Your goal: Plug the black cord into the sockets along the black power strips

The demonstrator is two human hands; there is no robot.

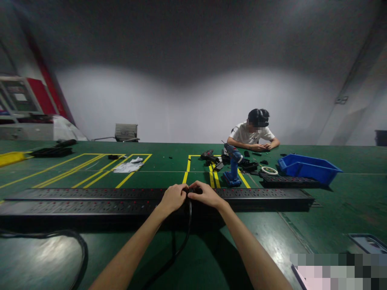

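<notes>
Two long black power strips lie side by side across the green table; the rear power strip (260, 194) reaches further right than the front power strip (90, 208). My left hand (174, 198) and my right hand (207, 194) meet near the right part of the front strip. Fingers of both are closed around the top end of a black cable (190, 219), which hangs down between my wrists and curves toward me. The small dark part in my fingertips is mostly hidden, so whether it touches the strip cannot be made out.
A blue cordless drill (232, 165) stands behind the strips, with a second drill (208, 155) and a tape roll (269, 171) nearby. A blue bin (308, 167) is at right. Papers (129, 166) lie left. A person (253, 131) sits opposite. A thick cable (81, 245) curves at front left.
</notes>
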